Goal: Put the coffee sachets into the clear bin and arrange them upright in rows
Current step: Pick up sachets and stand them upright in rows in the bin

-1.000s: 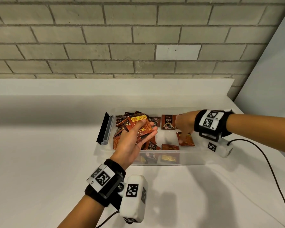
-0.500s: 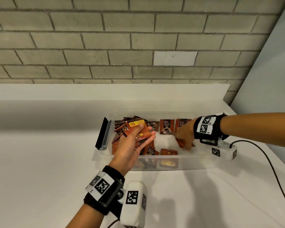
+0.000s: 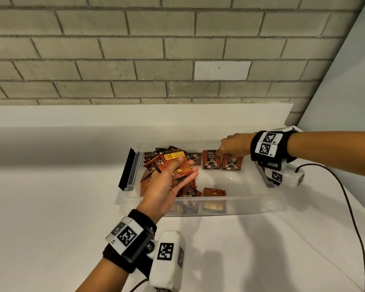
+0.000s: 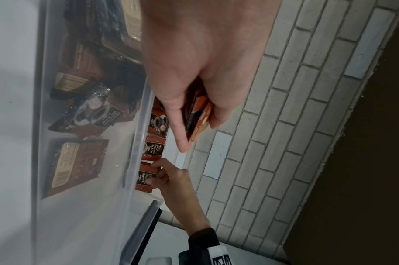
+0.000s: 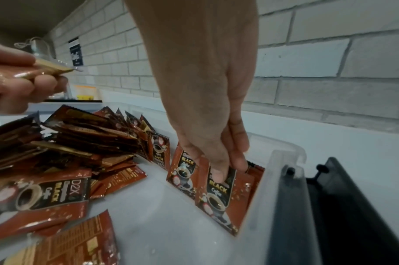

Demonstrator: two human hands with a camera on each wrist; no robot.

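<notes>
A white flat surface point(image 3: 51, 207) runs to a grey brick wall point(image 3: 135, 49), and on it, toward the back right corner, sits a clear rectangular plastic bin point(image 3: 240, 205) with its long axis along the back edge and a black and grey latch handle point(image 3: 128, 171) folded out at its left end. Inside the bin, at the left end, lies a loose heap of red-brown foil coffee sachets point(image 3: 154, 163), tilted and overlapping, some face up with a printed coffee cup and "D2X BLACK Coffee", some showing the pale text panel on the back. One flat sachet point(image 3: 214, 192) lies alone by the bin's near wall. Against the far wall three sachets stand side by side, faces toward the near edge. The left hand point(image 3: 169, 182) hovers palm up over the heap, fingers partly curled with the thumb pressing down on a small fanned stack of sachets point(image 3: 173, 163), yellow label uppermost. The right hand point(image 3: 233, 147) reaches in from the right end, fingers bent downward, pinching the top edge of the rightmost standing sachet point(image 5: 225, 193) between thumb and fingertips; it stands upright, leaning slightly, close to the bin's right end wall, with the next standing sachet point(image 3: 211, 160) just beside it.
</notes>
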